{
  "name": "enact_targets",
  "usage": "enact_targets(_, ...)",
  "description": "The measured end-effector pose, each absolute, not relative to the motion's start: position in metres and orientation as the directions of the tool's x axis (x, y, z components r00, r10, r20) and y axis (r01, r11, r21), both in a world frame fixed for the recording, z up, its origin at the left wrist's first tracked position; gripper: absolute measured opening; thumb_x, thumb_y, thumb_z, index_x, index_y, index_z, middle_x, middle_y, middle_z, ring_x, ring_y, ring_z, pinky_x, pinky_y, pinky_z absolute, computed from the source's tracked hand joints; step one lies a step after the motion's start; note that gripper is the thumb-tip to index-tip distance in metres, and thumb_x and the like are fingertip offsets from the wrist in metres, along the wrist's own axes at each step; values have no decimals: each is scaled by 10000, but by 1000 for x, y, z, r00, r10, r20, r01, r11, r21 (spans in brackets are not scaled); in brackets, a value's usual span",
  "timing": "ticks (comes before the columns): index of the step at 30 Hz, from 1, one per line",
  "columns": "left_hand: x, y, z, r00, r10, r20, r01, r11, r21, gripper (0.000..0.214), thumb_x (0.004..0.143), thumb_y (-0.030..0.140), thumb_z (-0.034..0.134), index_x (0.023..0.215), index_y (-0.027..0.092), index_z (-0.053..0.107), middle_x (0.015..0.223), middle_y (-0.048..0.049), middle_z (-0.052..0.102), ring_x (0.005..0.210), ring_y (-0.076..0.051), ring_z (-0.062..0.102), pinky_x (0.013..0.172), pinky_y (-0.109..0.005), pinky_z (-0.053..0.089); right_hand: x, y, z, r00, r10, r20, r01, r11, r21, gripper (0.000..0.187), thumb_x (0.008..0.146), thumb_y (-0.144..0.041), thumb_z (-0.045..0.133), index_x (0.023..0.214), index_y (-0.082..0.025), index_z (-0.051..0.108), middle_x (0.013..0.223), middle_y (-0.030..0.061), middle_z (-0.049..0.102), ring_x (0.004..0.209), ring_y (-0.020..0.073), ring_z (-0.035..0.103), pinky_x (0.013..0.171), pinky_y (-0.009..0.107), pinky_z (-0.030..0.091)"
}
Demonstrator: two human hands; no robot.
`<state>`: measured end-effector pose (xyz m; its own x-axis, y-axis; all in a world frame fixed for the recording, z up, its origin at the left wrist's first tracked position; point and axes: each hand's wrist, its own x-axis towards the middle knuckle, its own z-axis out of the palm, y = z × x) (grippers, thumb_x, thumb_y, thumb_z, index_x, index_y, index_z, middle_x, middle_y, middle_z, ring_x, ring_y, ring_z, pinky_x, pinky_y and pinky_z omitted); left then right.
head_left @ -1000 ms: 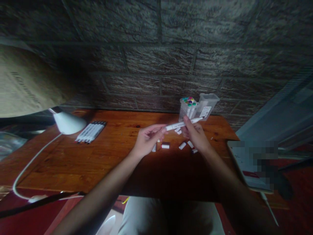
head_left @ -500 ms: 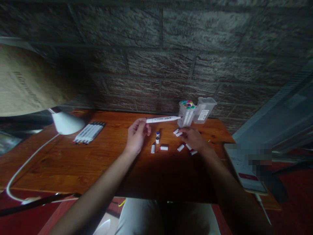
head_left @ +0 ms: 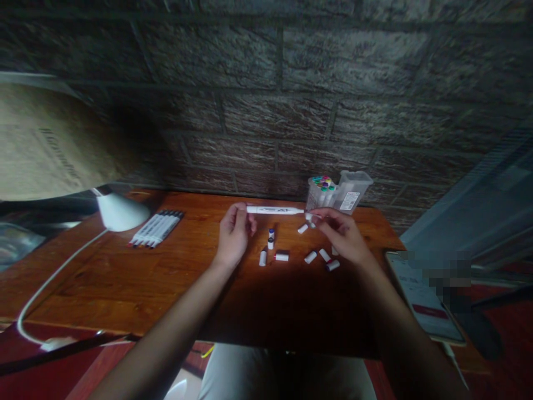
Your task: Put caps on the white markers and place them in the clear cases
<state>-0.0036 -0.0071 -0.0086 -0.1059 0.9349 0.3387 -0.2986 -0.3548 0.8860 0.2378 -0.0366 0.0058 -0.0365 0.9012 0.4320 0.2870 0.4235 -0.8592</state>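
My left hand (head_left: pixel 234 233) pinches the left end of a white marker (head_left: pixel 275 210), held level above the table with its uncapped tip to the right. At that tip, the fingers of my right hand (head_left: pixel 339 230) are closed on a small white marker cap (head_left: pixel 308 216), partly covered by the fingers. Whether the cap touches the tip I cannot tell. A loose cap (head_left: pixel 302 228) lies just below. Between my hands are a blue-ended cap (head_left: pixel 271 233), a black-ended cap (head_left: pixel 270 243) and a red-ended cap (head_left: pixel 282 257). More caps (head_left: pixel 310 256) lie beneath my right hand.
Several white markers (head_left: pixel 156 229) lie in a row on the left, by the lamp base (head_left: pixel 119 211). At the back stand a clear case of colored markers (head_left: pixel 318 195) and another clear case (head_left: pixel 356 189). A tablet (head_left: pixel 425 294) rests at the right edge.
My right hand has risen from the loose caps to the marker's tip with a cap, leaving one cap on the table. The marker in my left hand has become more level.
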Motion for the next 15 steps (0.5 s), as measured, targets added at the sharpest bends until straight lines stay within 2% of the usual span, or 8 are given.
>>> enact_targets(7, -4, -8, -7, -130, 915, 381, -241, -402, 883, 334, 875, 497, 643, 804, 195, 519, 668, 50, 483, 487, -57, 455, 426, -174, 345, 231, -41, 15, 54, 914, 401, 171, 387, -906, 243, 818, -401, 678, 932, -201, 755, 824, 24, 737, 711, 152, 621, 688, 291, 492)
enact_targets(12, -5, -8, -8, -115, 902, 415, -186, -430, 883, 329, 889, 510, 628, 847, 190, 564, 651, 47, 489, 489, -60, 454, 430, -175, 350, 231, -41, 14, 41, 910, 413, 155, 403, -902, 217, 811, -393, 709, 942, -230, 767, 903, 28, 757, 808, 163, 646, 759, 301, 500)
enact_targets(15, -4, -11, -7, -61, 904, 423, -147, -428, 892, 333, 896, 514, 617, 898, 181, 599, 653, 40, 507, 490, -61, 462, 436, -177, 351, 230, -41, 14, 7, 922, 387, 128, 383, -915, 247, 771, -400, 754, 951, -232, 765, 837, 16, 744, 744, 149, 634, 685, 276, 492)
